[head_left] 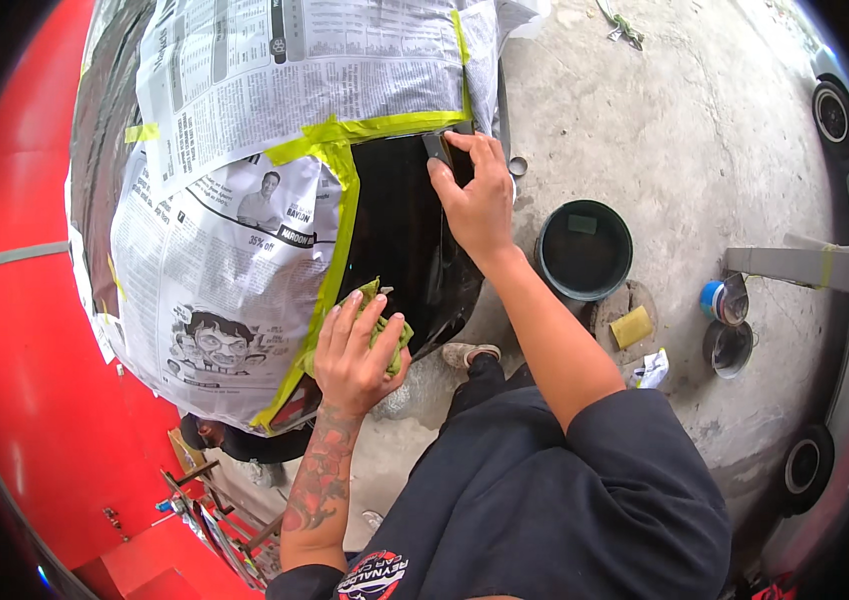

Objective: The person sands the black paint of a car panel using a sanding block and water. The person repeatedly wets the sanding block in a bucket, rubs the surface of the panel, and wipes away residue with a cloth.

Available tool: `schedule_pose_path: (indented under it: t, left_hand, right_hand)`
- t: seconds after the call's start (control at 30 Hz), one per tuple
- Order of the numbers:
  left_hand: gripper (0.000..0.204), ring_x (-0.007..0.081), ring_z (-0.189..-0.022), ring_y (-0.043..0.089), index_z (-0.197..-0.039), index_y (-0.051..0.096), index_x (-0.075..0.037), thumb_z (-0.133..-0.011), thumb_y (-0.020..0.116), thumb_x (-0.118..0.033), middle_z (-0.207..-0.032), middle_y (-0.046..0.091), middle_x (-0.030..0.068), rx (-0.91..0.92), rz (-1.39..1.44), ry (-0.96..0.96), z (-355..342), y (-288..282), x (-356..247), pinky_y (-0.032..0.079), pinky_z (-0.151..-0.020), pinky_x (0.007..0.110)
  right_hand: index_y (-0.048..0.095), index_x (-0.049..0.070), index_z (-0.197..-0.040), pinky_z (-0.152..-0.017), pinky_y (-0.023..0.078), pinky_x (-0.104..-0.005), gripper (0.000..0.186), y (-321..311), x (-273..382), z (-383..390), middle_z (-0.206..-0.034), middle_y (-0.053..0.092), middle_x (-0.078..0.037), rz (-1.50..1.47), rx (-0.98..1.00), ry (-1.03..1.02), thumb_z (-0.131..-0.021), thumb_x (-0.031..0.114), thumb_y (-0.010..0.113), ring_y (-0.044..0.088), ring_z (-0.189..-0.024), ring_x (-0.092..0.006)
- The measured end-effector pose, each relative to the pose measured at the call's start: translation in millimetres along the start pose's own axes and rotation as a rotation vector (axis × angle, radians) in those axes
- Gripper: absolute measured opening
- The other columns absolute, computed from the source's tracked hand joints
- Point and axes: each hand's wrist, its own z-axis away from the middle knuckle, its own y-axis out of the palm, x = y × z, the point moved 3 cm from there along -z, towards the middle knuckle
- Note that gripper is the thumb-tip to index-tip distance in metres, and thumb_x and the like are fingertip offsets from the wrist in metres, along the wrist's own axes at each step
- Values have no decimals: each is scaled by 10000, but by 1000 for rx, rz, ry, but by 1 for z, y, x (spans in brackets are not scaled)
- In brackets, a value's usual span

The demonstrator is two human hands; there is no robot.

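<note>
A glossy black car panel point(385, 235) is bordered by yellow-green masking tape point(337, 245) and newspaper sheets point(220, 270). At its lower left side, my left hand point(355, 360) presses and grips a folded green cloth point(377, 318), fingers bent over it. Up at the far edge of the panel, my right hand point(480, 200) pinches a small dark grey flat piece point(437, 148) that looks like sandpaper, between thumb and fingers. That piece touches the panel close to the tape.
On the concrete floor to the right stand a dark bucket point(585, 250) of water, a yellow sponge point(632, 327), a paint can point(725, 300) and a metal tin point(728, 348). A grey beam point(800, 268) juts in from the right. Another person point(245, 440) crouches below the panel at left.
</note>
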Motion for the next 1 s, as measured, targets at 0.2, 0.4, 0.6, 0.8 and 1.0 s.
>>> schedule_pose_path:
  t: [0.2,0.4,0.6,0.8,1.0]
  left_hand:
    - [386,352,-1281,611,-1105,759,-126,-724,772,-188,-1305,682,118,10,16,-7,-3,-3,-1,482,-1063,508]
    - [749,428,-1394,489,-1416,566,-12,-717,791,-159,-1468,540,230,186,-75,3,-37,0,-19,407,-1148,526]
    - [864,421,-1441,417,-1464,436,76,-742,820,-204,-1496,488,272,202,-204,-37,-119,33,-24,335,-1200,498]
    - [596,380,-1438,463,-1396,542,75,-896,635,-237,-1471,555,256,287,-402,0,-194,80,-27,336,-1196,485]
    - [419,376,-1379,528,-1259,670,56,-949,562,-203,-1425,597,264,362,-414,-2,-170,85,-42,385,-1137,494]
  right_hand:
    - [666,10,-1121,-928,508,-451,318,-2,9,1,-1145,634,-190,28,80,40,-846,151,741,627,-1092,-387]
    - [661,12,-1152,-943,501,-447,353,-24,-9,-12,-1147,643,-195,26,77,7,-864,201,738,629,-1095,-382]
    - [679,4,-1150,-923,510,-418,355,-89,-70,51,-1087,676,-189,130,206,228,-852,186,745,648,-1048,-369]
    - [684,-9,-1147,-966,501,-372,346,-174,-134,131,-1111,702,-177,162,289,493,-865,180,753,666,-1092,-319]
    - [673,-46,-1079,-921,504,-368,313,-309,-249,266,-1051,703,-149,388,329,754,-867,171,751,657,-998,-262]
